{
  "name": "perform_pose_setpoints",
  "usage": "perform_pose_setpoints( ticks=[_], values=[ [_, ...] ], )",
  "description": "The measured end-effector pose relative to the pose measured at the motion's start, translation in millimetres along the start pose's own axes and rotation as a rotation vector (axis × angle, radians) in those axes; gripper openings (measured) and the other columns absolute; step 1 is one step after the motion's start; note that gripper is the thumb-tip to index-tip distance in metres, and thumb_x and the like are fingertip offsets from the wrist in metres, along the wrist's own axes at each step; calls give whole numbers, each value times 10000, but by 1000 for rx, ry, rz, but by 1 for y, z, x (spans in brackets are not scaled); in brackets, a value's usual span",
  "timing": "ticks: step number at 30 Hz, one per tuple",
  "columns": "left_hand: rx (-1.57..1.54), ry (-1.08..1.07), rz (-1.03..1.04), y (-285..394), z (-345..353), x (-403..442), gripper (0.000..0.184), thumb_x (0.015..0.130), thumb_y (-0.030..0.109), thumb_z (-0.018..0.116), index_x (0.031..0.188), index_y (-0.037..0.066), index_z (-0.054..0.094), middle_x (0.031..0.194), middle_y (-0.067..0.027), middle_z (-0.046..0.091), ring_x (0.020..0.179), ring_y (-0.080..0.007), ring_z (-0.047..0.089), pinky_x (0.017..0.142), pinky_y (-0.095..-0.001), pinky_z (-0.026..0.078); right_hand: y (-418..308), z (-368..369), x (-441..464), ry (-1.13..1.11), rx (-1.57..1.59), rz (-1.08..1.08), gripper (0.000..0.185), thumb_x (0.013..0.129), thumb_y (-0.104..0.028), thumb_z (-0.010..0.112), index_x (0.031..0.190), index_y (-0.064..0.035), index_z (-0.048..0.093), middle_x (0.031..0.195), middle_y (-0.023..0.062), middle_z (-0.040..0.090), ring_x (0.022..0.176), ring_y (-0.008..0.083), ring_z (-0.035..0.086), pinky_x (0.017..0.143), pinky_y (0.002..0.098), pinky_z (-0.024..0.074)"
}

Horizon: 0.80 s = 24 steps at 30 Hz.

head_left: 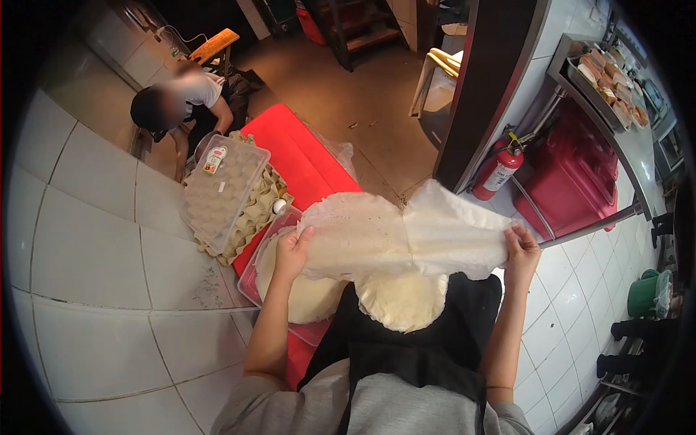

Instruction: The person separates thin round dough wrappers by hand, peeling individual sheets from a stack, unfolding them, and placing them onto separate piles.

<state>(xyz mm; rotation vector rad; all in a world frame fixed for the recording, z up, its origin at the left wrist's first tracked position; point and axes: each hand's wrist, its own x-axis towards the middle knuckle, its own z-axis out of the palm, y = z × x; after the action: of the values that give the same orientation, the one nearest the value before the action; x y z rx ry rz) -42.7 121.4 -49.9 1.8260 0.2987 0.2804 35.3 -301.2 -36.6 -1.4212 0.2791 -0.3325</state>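
Stretched between my hands is a thin, whitish, translucent sheet (355, 235), creased down the middle. My left hand (292, 254) pinches its left edge, and my right hand (522, 250) pinches the far right end. Below it, a pale round dough wrapper (402, 303) rests on the black apron over my lap; its upper part is hidden. To the left, more round pale wrappers (308, 301) lie in a clear plastic container (250, 279), partly covered by my left arm and the sheet.
The container is on a red surface (290, 152). Beyond it are stacked egg trays (250, 243) with a clear plastic lid (225, 185). A person (192, 101) crouches at the upper left. A fire extinguisher (499, 170) and a red bin (569, 170) stand right, under a metal table.
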Motion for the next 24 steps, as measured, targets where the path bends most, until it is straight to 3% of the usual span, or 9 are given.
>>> perform_pose_setpoints(
  ticks=[5, 8, 13, 14, 17, 18, 21, 23, 24],
  values=[
    [248, 91, -128, -49, -42, 5, 291, 950, 226, 559, 794, 0, 656, 690, 37, 601, 638, -50, 505, 632, -228, 434, -5, -22, 12, 45, -131, -41, 199, 865, -74, 653, 1044, 12, 671, 1007, 75, 672, 896, 102, 608, 821, 222, 468],
    [56, 100, -199, -50, -74, 1, 295, 961, 234, 534, 802, 7, 638, 707, 35, 583, 662, -52, 495, 654, -231, 434, -2, -40, 23, 54, -100, -81, 180, 874, -79, 645, 1031, 3, 674, 936, 42, 672, 823, 89, 598, 754, 227, 475],
    [115, -8, -181, -9, -78, -10, 313, 986, 262, 474, 1057, 1, 631, 862, 6, 614, 767, -53, 511, 732, -220, 432, 25, -38, 17, -47, -127, -55, 200, 891, -81, 623, 1067, 8, 658, 1027, 61, 665, 820, 80, 593, 744, 215, 474],
    [146, -44, -161, -4, -75, -11, 334, 991, 268, 461, 1114, 2, 621, 898, 0, 620, 792, -54, 515, 752, -218, 430, 26, -34, 13, -84, -201, -33, 216, 885, -79, 629, 1086, -3, 648, 1040, 63, 664, 813, 73, 587, 689, 199, 469],
    [5, -111, -317, 30, -64, -14, 353, 999, 275, 440, 1200, 24, 584, 1034, -12, 645, 897, -71, 571, 815, -222, 448, 21, -22, 4, -141, -337, -25, 258, 874, -63, 636, 1127, -15, 626, 1028, 58, 669, 779, 75, 587, 629, 196, 461],
    [-166, -97, -293, 43, -59, -16, 363, 1006, 280, 421, 1229, 40, 577, 992, -4, 638, 893, -73, 539, 844, -222, 420, 18, -20, 1, -157, -341, -38, 280, 870, -55, 638, 1145, -13, 613, 1057, 62, 659, 768, 80, 590, 619, 199, 466],
    [-248, -7, -257, 46, -70, -21, 384, 1012, 303, 398, 1244, 49, 568, 1006, -11, 643, 911, -84, 553, 857, -234, 424, 12, -18, -1, -182, -368, -85, 346, 856, -34, 644, 1194, -3, 574, 1143, 74, 622, 737, 93, 598, 602, 212, 483],
    [-126, 73, -280, 20, -78, -24, 429, 1011, 346, 371, 1221, 30, 571, 1025, -42, 648, 926, -116, 579, 859, -249, 432, 12, -17, -1, -169, -390, -129, 386, 848, -21, 648, 1220, 8, 551, 1202, 82, 587, 719, 101, 603, 610, 225, 498],
    [-26, 110, -308, -5, -86, -28, 434, 1006, 353, 375, 1204, 24, 577, 1021, -69, 658, 930, -144, 597, 857, -264, 439, 11, -18, -2, -174, -421, -104, 403, 849, -33, 650, 1236, 1, 544, 1226, 81, 578, 783, 107, 602, 644, 233, 502]
  ],
)
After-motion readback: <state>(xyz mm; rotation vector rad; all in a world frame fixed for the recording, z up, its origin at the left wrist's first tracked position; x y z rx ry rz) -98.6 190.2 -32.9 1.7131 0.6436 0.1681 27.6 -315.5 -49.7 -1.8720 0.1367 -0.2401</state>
